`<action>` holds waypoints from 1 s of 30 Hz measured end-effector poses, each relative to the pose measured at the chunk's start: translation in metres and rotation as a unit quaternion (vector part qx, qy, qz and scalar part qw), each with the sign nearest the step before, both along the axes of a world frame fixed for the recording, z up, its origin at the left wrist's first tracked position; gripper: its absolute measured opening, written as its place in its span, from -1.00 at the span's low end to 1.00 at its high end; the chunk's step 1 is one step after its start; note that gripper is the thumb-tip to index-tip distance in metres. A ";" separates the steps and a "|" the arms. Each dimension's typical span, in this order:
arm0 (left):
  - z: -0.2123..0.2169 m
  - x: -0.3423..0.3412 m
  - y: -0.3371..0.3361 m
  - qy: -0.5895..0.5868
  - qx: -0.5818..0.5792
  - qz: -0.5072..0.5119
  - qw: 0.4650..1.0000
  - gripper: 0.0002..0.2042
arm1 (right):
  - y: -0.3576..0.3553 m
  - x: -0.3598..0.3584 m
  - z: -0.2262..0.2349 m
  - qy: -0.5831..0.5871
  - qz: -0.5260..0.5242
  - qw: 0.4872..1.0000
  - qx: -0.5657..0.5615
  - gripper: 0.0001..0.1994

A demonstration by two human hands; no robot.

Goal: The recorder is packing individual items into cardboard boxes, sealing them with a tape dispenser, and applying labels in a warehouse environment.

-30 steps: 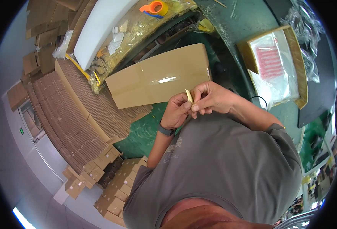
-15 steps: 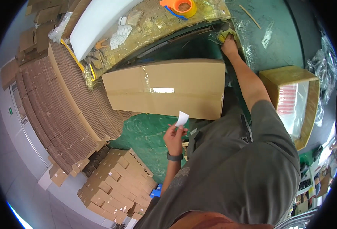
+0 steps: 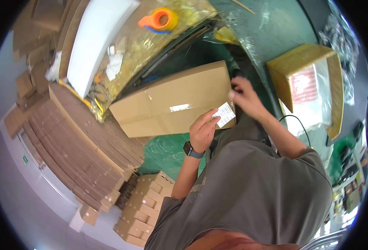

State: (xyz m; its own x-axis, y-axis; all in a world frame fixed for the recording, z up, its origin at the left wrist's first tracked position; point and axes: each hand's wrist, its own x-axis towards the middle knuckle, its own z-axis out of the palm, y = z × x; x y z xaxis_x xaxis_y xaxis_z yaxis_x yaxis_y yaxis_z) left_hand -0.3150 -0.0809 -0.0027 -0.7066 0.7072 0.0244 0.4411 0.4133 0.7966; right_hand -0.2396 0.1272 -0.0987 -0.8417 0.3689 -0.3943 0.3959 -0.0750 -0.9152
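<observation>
A long brown cardboard box, closed with clear tape, lies before me at a slant. My left hand, with a dark watch on its wrist, pinches a small white printed label between thumb and fingers. The label sits over the box's near right corner; whether it touches the cardboard I cannot tell. My right hand is at the box's right end, just beside the label. Its fingers are partly bent and blurred, and nothing can be made out in them.
Flattened cartons are stacked at the left. On the tape-covered bench are an orange tape roll and a white foam piece. An open yellowish carton stands at the right. Small boxes are piled lower left.
My right hand has come back from the yellow material at the bench corner to the box's right end. My left hand has moved the label up and right, over the box. The view has turned somewhat.
</observation>
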 end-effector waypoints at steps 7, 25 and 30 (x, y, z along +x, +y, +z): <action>-0.020 0.006 0.017 -0.008 -0.097 -0.031 0.995 -0.68 | -0.001 0.024 -0.050 -0.030 -0.127 0.944 -0.302 -0.76; -0.096 -0.004 -0.278 0.005 -0.211 0.177 0.961 -0.38 | -0.065 -0.057 -0.115 -0.112 -0.110 0.987 0.023 -0.15; -0.146 -0.159 -0.455 0.122 -0.295 0.444 0.837 -0.18 | -0.093 -0.007 -0.112 -0.171 -0.139 0.970 0.106 -0.39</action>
